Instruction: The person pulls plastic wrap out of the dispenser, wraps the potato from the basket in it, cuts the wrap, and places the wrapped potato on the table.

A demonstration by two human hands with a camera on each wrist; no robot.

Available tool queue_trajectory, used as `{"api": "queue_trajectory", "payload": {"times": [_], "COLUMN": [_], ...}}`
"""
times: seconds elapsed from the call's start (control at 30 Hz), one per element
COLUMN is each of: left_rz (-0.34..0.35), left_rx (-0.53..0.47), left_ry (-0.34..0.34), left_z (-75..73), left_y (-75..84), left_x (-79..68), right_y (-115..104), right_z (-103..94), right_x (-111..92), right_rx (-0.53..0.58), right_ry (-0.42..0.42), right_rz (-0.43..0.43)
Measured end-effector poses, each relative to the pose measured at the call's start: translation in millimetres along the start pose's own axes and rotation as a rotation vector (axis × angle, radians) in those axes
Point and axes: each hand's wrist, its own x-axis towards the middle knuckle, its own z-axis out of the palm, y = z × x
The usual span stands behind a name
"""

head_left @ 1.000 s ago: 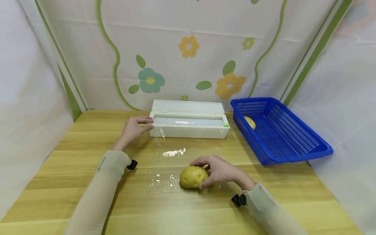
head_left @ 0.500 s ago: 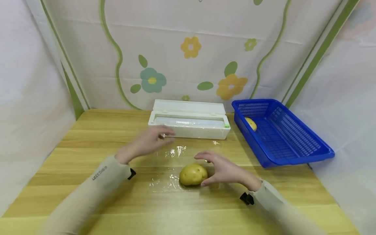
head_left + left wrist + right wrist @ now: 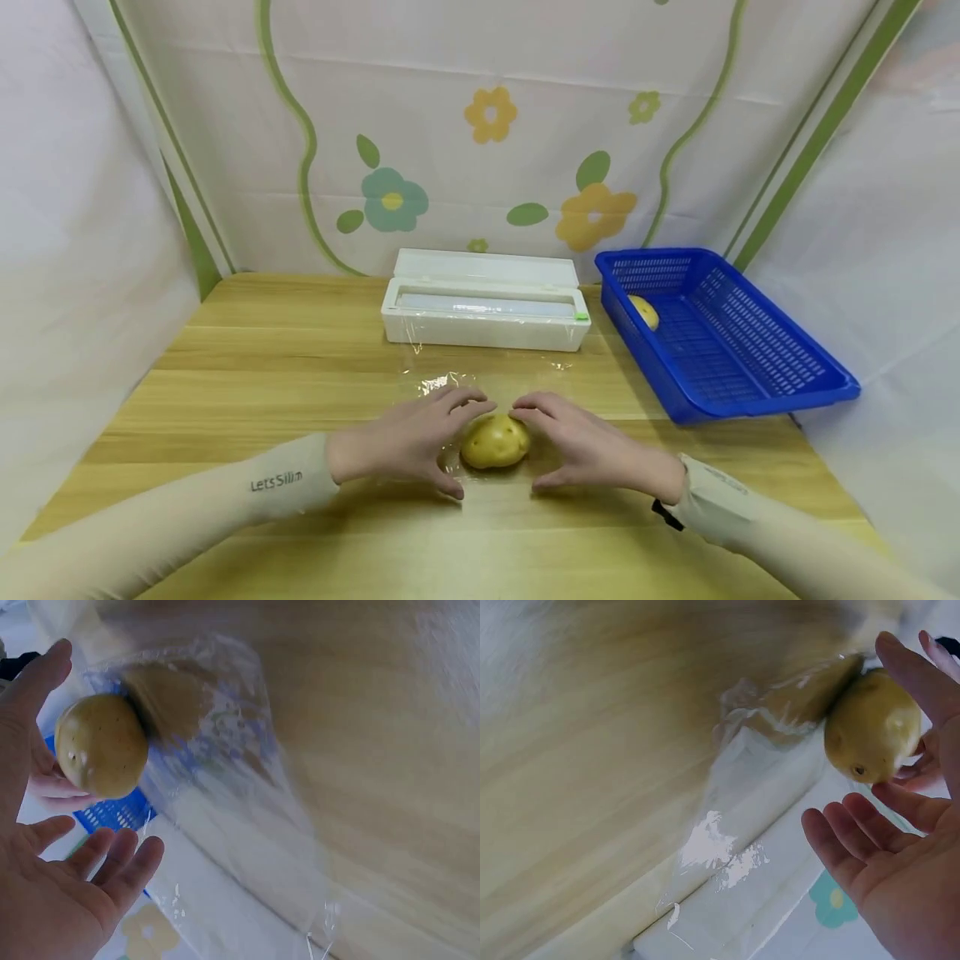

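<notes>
A yellow potato (image 3: 495, 442) lies on a sheet of clear plastic wrap (image 3: 442, 383) spread over the table. The sheet runs back to a white wrap dispenser box (image 3: 487, 331) whose lid stands up, showing the roll inside. On the potato's left my left hand (image 3: 416, 433) is spread, thumb apart from the fingers; it grips nothing. Opposite it, my right hand (image 3: 596, 446) curves loosely around the right side, fingertips close to the potato. Both wrist views show the potato (image 3: 103, 746) between the hands; whether any fingertip touches it I cannot tell.
A blue plastic basket (image 3: 675, 400) stands at the back right, with another potato (image 3: 645, 312) inside. The wooden table (image 3: 247, 367) ends at a flower-printed cloth (image 3: 450, 125) behind, with white cloth walls on both sides.
My left hand has left the dispenser box's left end and come forward beside the potato. My right hand has released the potato and opened slightly away from it.
</notes>
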Motion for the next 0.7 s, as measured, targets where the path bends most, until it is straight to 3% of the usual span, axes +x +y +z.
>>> {"api": "queue_trajectory", "payload": {"times": [0.2, 0.43, 0.7], "left_rz": [-0.005, -0.018, -0.001], "left_rx": [-0.005, -0.047, -0.113], "left_ry": [0.025, 0.027, 0.092], "left_z": [8.5, 12.6, 14.4], "left_y": [3.3, 3.8, -1.8], "left_x": [0.6, 0.6, -2.4], "right_y": [-2, -4, -3], "right_z": [2.1, 3.1, 7.1], "right_x": [2, 1, 0], "right_rx": [-0.04, -0.045, 0.002], "right_ry": [-0.045, -0.041, -0.006], "right_rz": [0.022, 0.029, -0.001]}}
